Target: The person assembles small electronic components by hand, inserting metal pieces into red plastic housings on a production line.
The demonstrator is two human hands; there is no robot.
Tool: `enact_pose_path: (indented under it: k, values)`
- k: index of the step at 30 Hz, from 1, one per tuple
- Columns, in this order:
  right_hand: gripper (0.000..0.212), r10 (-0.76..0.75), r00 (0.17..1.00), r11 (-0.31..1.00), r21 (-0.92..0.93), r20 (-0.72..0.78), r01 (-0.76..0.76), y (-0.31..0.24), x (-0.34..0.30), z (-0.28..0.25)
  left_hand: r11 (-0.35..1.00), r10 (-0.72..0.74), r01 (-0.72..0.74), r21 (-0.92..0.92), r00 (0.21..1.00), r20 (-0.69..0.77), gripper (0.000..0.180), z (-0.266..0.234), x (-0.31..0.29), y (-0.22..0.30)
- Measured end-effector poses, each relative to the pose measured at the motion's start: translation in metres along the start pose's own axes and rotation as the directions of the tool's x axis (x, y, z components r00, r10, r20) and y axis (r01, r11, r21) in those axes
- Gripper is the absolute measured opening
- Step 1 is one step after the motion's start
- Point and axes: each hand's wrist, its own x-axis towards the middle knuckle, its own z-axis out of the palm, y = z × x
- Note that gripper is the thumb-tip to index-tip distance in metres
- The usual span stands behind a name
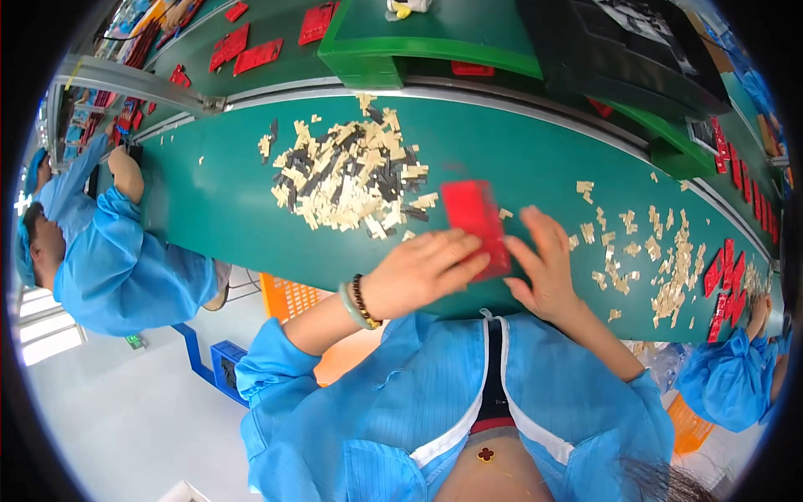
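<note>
A flat red rectangular plate (478,219), a little blurred, is held over the green table in front of my chest. The fingers of my left hand (422,268) close over its lower left part; the wrist carries a pale green bangle and a beaded bracelet. My right hand (545,266) is at the plate's right edge with its fingers apart; whether the fingertips touch it I cannot tell. A heap of small cream and black stepped pieces (347,180) lies to the left of the plate. More small cream pieces (677,276) are scattered to the right.
Green shelving (360,63) and a black box-shaped machine (623,58) stand beyond the table. Red plates (258,57) lie on the far surface, others (726,284) at the right end. Co-workers in blue (138,259) sit left and right. An orange crate (288,299) stands below.
</note>
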Motion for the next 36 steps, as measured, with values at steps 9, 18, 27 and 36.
enact_pose_path:
  k: [9,18,27,36]
  values:
    - [0.047,0.107,0.963,0.986,-0.149,0.246,-0.072,-0.007,-0.045,-0.002,0.852,-0.522,0.524,-0.011,0.849,0.082,0.021,0.005,-0.019,-0.059]
    - [0.046,0.194,0.981,0.959,-0.215,0.028,-0.183,-0.018,-0.037,0.023,0.841,-0.535,0.540,-0.013,0.836,0.121,0.014,0.001,-0.008,-0.059]
    - [0.036,0.399,0.901,0.593,0.701,0.170,-0.395,-0.022,0.051,0.009,0.230,-0.709,0.273,-0.934,0.704,0.031,0.029,0.008,0.015,-0.021]
    - [0.017,0.158,0.899,0.944,0.328,-0.409,-0.017,-0.010,0.064,0.008,0.301,-0.747,0.203,-0.932,0.658,-0.098,0.021,0.025,0.027,0.007]
